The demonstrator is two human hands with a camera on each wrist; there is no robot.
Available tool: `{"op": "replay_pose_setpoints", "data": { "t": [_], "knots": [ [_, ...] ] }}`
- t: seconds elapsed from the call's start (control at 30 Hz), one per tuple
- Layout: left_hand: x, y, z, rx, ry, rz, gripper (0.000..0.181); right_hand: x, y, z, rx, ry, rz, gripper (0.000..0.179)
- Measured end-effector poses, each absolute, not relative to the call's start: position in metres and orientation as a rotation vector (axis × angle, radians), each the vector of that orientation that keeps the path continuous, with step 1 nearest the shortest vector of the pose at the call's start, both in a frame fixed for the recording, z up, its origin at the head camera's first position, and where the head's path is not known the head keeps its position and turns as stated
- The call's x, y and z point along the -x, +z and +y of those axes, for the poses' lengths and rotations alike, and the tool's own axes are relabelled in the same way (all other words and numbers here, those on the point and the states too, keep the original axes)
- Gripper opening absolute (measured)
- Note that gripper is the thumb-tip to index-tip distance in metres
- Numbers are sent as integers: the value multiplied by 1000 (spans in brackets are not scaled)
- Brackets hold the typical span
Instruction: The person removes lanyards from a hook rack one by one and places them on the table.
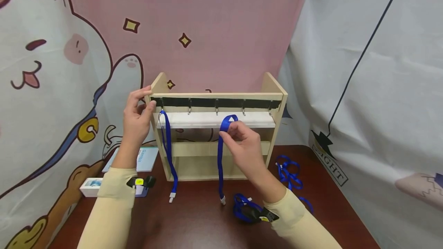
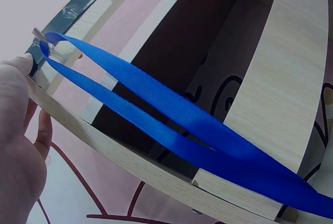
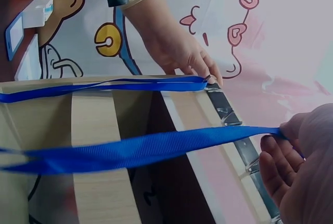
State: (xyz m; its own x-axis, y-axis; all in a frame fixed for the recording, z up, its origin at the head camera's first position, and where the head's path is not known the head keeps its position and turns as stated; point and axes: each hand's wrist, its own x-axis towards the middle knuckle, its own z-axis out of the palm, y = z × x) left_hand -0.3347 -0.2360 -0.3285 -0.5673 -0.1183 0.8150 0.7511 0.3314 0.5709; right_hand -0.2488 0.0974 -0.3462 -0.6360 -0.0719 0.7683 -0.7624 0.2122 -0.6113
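Observation:
A small wooden rack [image 1: 221,149] stands on the table with a row of metal hooks [image 1: 217,107] along a black strip. My left hand [image 1: 136,114] grips its upper left corner, thumb in front and fingers round the side edge. Just beside that thumb, a blue lanyard [image 1: 167,145] hangs by its loop from the leftmost hook. With thumb and fingers, my right hand [image 1: 243,145] pinches a second blue lanyard [image 1: 220,168] close to its top loop, in front of the white shelf and below the hooks. Its clip end dangles downward. In the right wrist view, this lanyard's strap [image 3: 130,148] stretches taut from the fingertips.
More blue lanyards lie at the right: a tangled one [image 1: 288,172] beside the rack and a bundle [image 1: 242,205] near my right wrist. At the left are a pale blue booklet [image 1: 147,158] and a small white box [image 1: 90,187]. Printed cloth hangs behind the brown table [image 1: 194,222].

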Motion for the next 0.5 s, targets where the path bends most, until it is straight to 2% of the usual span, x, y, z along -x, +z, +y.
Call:
{"op": "replay_pose_setpoints", "data": {
  "t": [0.3,0.5],
  "knots": [
    [339,-330,-236,578,-1353,-1769,32,252,-361,89,-718,1503,-1928,10],
    [334,-328,-236,587,-1360,-1770,31,248,-374,78,-782,1546,-1965,11]
  ]
}}
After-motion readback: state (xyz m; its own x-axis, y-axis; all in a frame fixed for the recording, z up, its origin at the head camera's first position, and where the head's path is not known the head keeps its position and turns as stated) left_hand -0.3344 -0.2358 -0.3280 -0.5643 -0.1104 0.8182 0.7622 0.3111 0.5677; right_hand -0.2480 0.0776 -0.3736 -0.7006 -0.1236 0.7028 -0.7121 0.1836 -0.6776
